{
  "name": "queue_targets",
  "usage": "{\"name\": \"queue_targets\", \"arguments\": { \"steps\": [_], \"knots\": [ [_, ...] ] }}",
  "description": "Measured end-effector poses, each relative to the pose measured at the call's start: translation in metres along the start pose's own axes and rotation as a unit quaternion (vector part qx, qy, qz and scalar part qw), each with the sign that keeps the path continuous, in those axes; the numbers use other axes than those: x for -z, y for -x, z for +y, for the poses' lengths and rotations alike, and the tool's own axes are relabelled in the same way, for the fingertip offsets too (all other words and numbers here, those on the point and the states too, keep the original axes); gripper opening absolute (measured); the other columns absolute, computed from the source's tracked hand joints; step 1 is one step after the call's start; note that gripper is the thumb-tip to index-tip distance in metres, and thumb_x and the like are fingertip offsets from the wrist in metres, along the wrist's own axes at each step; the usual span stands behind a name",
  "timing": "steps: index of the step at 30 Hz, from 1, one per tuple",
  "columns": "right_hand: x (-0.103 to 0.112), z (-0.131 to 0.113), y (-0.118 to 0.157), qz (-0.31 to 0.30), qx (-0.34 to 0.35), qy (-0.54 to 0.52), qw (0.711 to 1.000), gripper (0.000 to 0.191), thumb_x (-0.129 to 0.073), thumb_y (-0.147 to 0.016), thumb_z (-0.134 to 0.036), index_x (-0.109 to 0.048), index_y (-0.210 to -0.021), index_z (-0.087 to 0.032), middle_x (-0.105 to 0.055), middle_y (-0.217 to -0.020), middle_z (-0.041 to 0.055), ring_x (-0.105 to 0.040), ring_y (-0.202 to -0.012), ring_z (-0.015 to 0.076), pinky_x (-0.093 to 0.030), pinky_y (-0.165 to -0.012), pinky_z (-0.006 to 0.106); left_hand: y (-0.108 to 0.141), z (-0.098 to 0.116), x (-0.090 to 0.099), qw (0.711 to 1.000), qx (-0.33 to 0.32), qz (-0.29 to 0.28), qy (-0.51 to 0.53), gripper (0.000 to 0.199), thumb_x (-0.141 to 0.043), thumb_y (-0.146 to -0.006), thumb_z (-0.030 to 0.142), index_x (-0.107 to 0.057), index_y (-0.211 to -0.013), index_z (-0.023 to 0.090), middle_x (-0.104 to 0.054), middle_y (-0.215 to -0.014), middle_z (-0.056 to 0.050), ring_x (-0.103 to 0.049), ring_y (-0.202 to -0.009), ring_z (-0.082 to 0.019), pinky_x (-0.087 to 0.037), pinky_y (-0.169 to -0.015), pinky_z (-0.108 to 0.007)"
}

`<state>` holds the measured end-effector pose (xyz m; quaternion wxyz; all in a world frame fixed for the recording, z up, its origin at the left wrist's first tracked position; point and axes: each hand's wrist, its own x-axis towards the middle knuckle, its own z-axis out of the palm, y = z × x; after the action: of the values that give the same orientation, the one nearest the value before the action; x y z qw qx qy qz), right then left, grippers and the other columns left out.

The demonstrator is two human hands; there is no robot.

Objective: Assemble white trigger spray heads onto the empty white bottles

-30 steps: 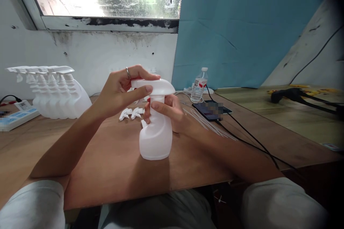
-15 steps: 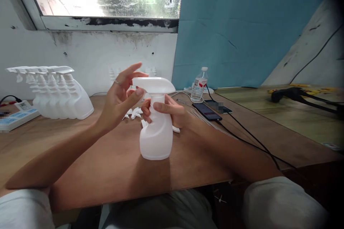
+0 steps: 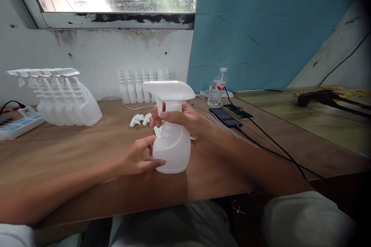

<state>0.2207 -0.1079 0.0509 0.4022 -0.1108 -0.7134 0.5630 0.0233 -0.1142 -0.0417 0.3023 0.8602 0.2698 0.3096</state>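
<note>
A white spray bottle (image 3: 172,148) with its spray head (image 3: 171,90) on top is upright in the middle, its nozzle end pointing left. Around its neck, just under the head, my right hand (image 3: 185,119) is closed, thumb across the front. Low on the bottle's left side, my left hand (image 3: 145,156) grips the body, its thumb on the front near the base and the other fingers partly hidden behind. A white trigger lever (image 3: 159,105) hangs below the head, near the right hand's fingers. Small white plastic pieces (image 3: 136,120) lie behind the bottle on the table.
A row of assembled spray bottles (image 3: 89,104) is at the left, beside a power strip (image 3: 26,125). Slim white bottles (image 3: 131,88) line the wall. At the right are a water bottle (image 3: 217,88), two phones (image 3: 225,117) and cables on the brown table (image 3: 116,200).
My left hand has moved down from beside the spray head to the lower body of the bottle and closed on it. The view and bottle have shifted slightly; the bottles by the wall now show.
</note>
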Motion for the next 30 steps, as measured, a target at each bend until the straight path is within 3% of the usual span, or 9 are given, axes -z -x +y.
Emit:
{"name": "queue_targets", "arguments": {
  "steps": [6,11,14,17,19,21,23,27,30],
  "knots": [
    [0.014,0.015,0.012,-0.051,-0.027,0.099,0.993,0.054,-0.063,-0.086,-0.043,-0.046,-0.134,-0.026,-0.06,-0.115,0.0068,-0.06,-0.096,0.0179,-0.053,-0.071,0.028,0.024,-0.002,0.027,0.994,0.026,0.024,-0.106,0.041,-0.067,-0.076,0.046,-0.06,-0.106,0.02,-0.066,-0.078,-0.003,-0.061,-0.073,-0.021,-0.049,-0.064,-0.029],
    [0.058,0.025,0.026,0.042,-0.011,0.245,0.969,0.052,-0.056,-0.091,-0.039,-0.039,-0.138,-0.027,-0.05,-0.129,0.0092,-0.063,-0.096,0.0162,-0.052,-0.068,0.026,0.05,-0.041,0.082,0.94,0.167,0.13,-0.266,0.034,-0.063,-0.079,0.052,-0.055,-0.082,0.019,-0.052,-0.053,0.004,-0.048,-0.049,-0.014,-0.039,-0.054,-0.026],
    [0.091,0.028,0.041,0.114,-0.013,0.393,0.912,0.046,-0.054,-0.092,-0.039,-0.043,-0.134,-0.024,-0.056,-0.122,0.0087,-0.065,-0.083,0.0142,-0.051,-0.071,0.028,0.055,-0.071,0.123,0.883,0.233,0.191,-0.361,0.041,-0.062,-0.079,0.056,-0.051,-0.069,0.018,-0.057,-0.054,0.002,-0.054,-0.052,-0.015,-0.036,-0.054,-0.025],
    [0.121,0.036,0.057,0.135,-0.028,0.577,0.805,0.038,-0.05,-0.093,-0.033,-0.05,-0.128,-0.019,-0.067,-0.104,0.0085,-0.063,-0.069,0.0143,-0.047,-0.065,0.028,0.052,-0.098,0.156,0.856,0.248,0.203,-0.405,0.046,-0.061,-0.078,0.058,-0.053,-0.062,0.016,-0.06,-0.052,0.0,-0.056,-0.051,-0.016,-0.031,-0.05,-0.024],
    [0.136,0.043,0.066,0.124,-0.045,0.676,0.725,0.035,-0.048,-0.092,-0.03,-0.055,-0.123,-0.016,-0.071,-0.091,0.0084,-0.062,-0.064,0.0155,-0.044,-0.062,0.027,0.048,-0.113,0.17,0.846,0.228,0.215,-0.431,0.047,-0.063,-0.077,0.057,-0.056,-0.059,0.014,-0.058,-0.046,0.001,-0.052,-0.043,-0.014,-0.026,-0.045,-0.023],
    [0.148,0.048,0.072,0.118,-0.06,0.726,0.675,0.034,-0.046,-0.092,-0.029,-0.058,-0.121,-0.015,-0.072,-0.085,0.0084,-0.061,-0.061,0.0163,-0.041,-0.06,0.027,0.045,-0.128,0.178,0.831,0.179,0.241,-0.469,0.048,-0.066,-0.073,0.056,-0.057,-0.053,0.014,-0.054,-0.04,0.002,-0.043,-0.034,-0.011,-0.019,-0.04,-0.022],
    [0.154,0.051,0.075,0.127,-0.075,0.738,0.658,0.035,-0.045,-0.092,-0.028,-0.059,-0.121,-0.015,-0.073,-0.083,0.0081,-0.062,-0.061,0.0168,-0.039,-0.059,0.027,0.043,-0.142,0.183,0.817,0.106,0.271,-0.498,0.05,-0.069,-0.07,0.056,-0.056,-0.045,0.014,-0.048,-0.033,0.003,-0.032,-0.027,-0.007,-0.012,-0.038,-0.022],
    [0.161,0.051,0.076,0.142,-0.101,0.737,0.653,0.035,-0.046,-0.092,-0.027,-0.062,-0.12,-0.014,-0.073,-0.082,0.0072,-0.063,-0.063,0.0177,-0.039,-0.061,0.027,0.039,-0.165,0.188,0.825,-0.053,0.292,-0.48,0.063,-0.063,-0.074,0.062,-0.046,-0.033,0.017,-0.032,-0.023,0.006,-0.015,-0.021,-0.003,-0.007,-0.04,-0.023],
    [0.164,0.051,0.076,0.139,-0.118,0.735,0.653,0.033,-0.046,-0.091,-0.026,-0.064,-0.116,-0.015,-0.074,-0.084,0.0075,-0.064,-0.066,0.0182,-0.039,-0.062,0.027,0.036,-0.177,0.191,0.828,-0.098,0.296,-0.467,0.07,-0.056,-0.077,0.068,-0.041,-0.031,0.017,-0.018,-0.019,0.007,-0.008,-0.02,-0.002,-0.006,-0.042,-0.024]
  ]
}}
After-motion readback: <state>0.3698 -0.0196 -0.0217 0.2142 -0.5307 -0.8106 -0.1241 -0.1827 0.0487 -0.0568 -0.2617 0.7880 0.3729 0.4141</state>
